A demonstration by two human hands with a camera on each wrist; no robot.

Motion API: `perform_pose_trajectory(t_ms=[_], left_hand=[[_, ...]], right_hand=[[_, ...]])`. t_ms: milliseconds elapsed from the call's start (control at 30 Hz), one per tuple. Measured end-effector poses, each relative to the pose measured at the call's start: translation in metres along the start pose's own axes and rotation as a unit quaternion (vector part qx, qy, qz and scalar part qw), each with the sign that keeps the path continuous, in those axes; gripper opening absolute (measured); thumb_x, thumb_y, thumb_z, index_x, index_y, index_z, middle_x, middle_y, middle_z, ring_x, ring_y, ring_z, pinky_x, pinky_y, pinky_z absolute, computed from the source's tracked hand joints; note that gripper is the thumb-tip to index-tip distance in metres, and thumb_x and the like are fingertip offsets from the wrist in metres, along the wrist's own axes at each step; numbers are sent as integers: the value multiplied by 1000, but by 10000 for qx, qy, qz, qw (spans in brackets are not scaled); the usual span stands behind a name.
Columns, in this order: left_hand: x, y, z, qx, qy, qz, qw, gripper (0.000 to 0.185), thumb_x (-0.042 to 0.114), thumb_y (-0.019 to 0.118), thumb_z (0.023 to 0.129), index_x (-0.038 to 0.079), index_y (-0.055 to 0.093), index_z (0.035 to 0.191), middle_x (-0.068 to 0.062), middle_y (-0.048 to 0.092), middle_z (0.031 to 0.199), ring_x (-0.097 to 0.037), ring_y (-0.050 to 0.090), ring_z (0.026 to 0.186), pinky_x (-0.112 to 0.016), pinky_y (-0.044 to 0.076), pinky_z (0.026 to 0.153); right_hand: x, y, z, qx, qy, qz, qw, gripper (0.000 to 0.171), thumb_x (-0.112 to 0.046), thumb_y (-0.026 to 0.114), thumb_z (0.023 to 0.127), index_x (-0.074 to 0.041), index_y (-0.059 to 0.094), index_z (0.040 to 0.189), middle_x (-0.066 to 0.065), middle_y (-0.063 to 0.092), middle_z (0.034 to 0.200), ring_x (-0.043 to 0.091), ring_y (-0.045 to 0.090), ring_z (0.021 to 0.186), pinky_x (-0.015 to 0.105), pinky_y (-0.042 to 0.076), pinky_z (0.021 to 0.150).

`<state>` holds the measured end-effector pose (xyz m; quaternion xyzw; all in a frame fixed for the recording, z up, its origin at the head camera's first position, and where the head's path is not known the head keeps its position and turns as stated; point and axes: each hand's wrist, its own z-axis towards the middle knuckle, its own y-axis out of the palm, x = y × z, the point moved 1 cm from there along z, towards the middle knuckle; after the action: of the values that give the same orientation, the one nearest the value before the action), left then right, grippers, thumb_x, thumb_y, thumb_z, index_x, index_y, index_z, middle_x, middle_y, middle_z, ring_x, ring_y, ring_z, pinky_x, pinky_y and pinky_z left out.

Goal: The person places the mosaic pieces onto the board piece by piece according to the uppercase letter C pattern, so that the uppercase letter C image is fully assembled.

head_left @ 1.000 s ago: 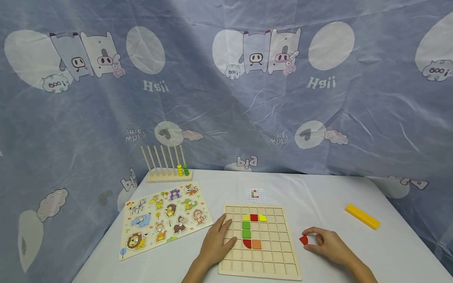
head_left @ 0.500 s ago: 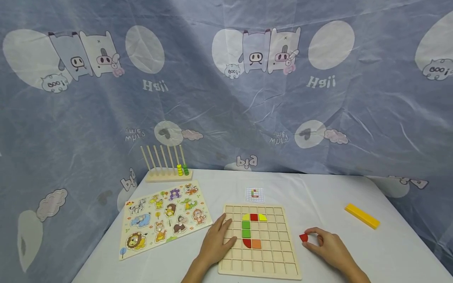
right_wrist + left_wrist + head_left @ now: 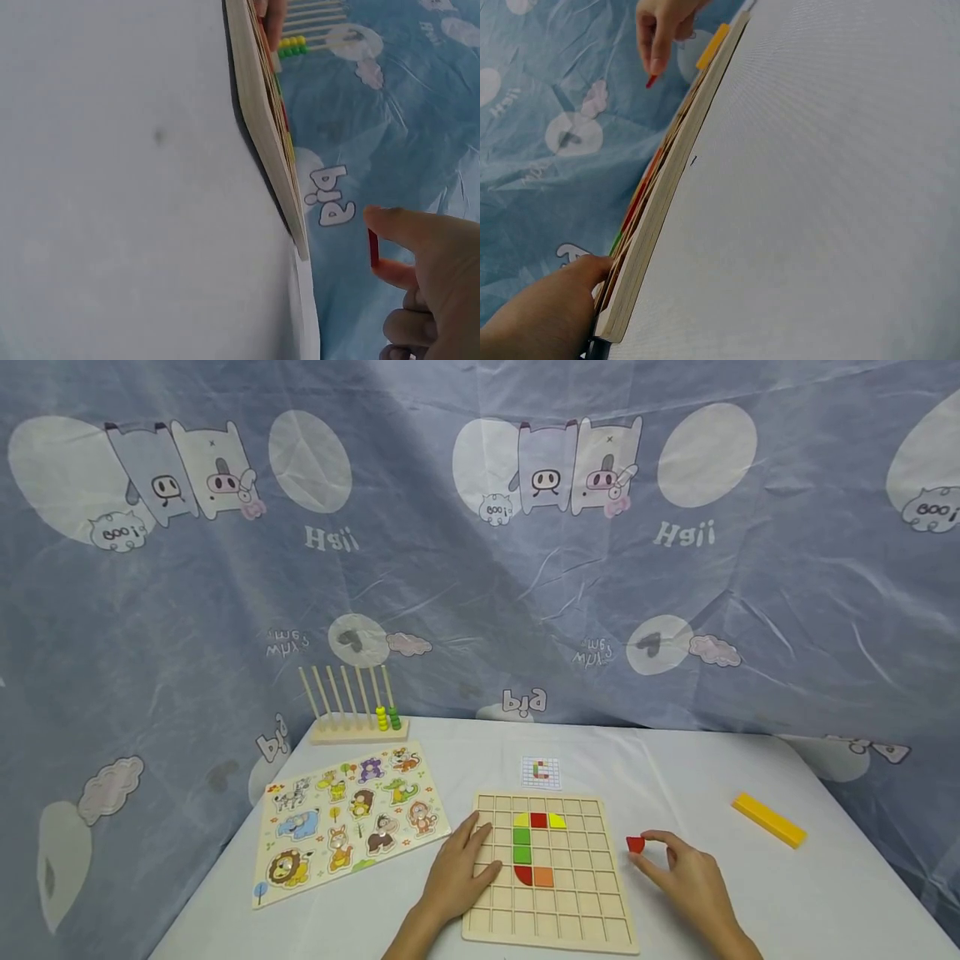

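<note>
Just right of the wooden grid board point(image 3: 585, 902), my right hand point(image 3: 693, 881) pinches a small red tile point(image 3: 635, 844) between thumb and forefinger. The right wrist view shows that red tile point(image 3: 373, 248) edge-on, held above the table. My left hand point(image 3: 453, 877) rests on the board's left edge with its fingers spread and fairly straight. Several tiles sit in the grid's squares: yellow rounded ones at the top with a red square point(image 3: 538, 820) between them, two green squares point(image 3: 522, 845) below, then a dark red rounded tile point(image 3: 522, 876) beside an orange square point(image 3: 543, 877).
A small pattern card point(image 3: 541, 772) lies behind the board. To the left are an animal puzzle board point(image 3: 352, 843) and a peg abacus point(image 3: 358, 731) with yellow and green beads. A yellow bar point(image 3: 769, 820) lies at the right. A patterned curtain point(image 3: 480, 568) hangs behind.
My right hand has moved left and a little forward with the red tile, closer to the board's right edge, and the tile has turned. My left hand has stayed in place.
</note>
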<state>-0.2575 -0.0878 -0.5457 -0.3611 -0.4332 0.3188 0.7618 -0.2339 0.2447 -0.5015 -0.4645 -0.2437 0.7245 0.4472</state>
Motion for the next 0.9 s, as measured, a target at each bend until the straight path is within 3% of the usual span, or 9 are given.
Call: perform_pose_trajectory(t_ms=[133, 300, 500, 733, 900], left_hand=[[0, -1, 1, 12, 1, -6, 10000, 58, 45, 54, 85, 15, 44, 133, -10, 31, 143, -28, 35, 128, -48, 35, 97], [-1, 0, 0, -3, -18, 6, 10000, 58, 46, 53, 85, 15, 44, 133, -10, 31, 143, -28, 35, 128, -47, 35, 97], [0, 1, 0, 14, 19, 12, 10000, 58, 46, 53, 85, 15, 44, 133, -10, 31, 143, -28, 35, 128, -47, 35, 97], [1, 0, 0, 70, 73, 61, 9999, 57, 45, 54, 85, 15, 44, 132, -10, 32, 143, -28, 35, 127, -47, 35, 97], [0, 1, 0, 37, 35, 68, 10000, 58, 45, 54, 85, 15, 44, 133, -10, 31, 143, -28, 34, 128, -47, 34, 98]], right_hand=[[-28, 4, -2, -160, -72, 71, 9998, 36, -42, 76, 66, -19, 67, 92, -10, 25, 49, 2, 16, 43, 17, 16, 40], [-60, 16, -9, -816, 10, 168, 9965, 37, -44, 74, 68, -19, 67, 94, -9, 31, 45, 4, 24, 42, 20, 23, 43], [-77, 31, -15, -1433, 269, 28, 9893, 37, -49, 73, 66, -23, 66, 92, -8, 32, 41, 8, 27, 46, 21, 23, 44], [-82, 41, -21, -1612, 141, -138, 9867, 38, -51, 71, 66, -22, 66, 90, -9, 36, 41, 8, 31, 48, 22, 27, 47], [-83, 44, -22, -1398, -106, -329, 9896, 39, -50, 72, 65, -21, 65, 89, -11, 40, 40, 9, 36, 51, 28, 37, 53]])
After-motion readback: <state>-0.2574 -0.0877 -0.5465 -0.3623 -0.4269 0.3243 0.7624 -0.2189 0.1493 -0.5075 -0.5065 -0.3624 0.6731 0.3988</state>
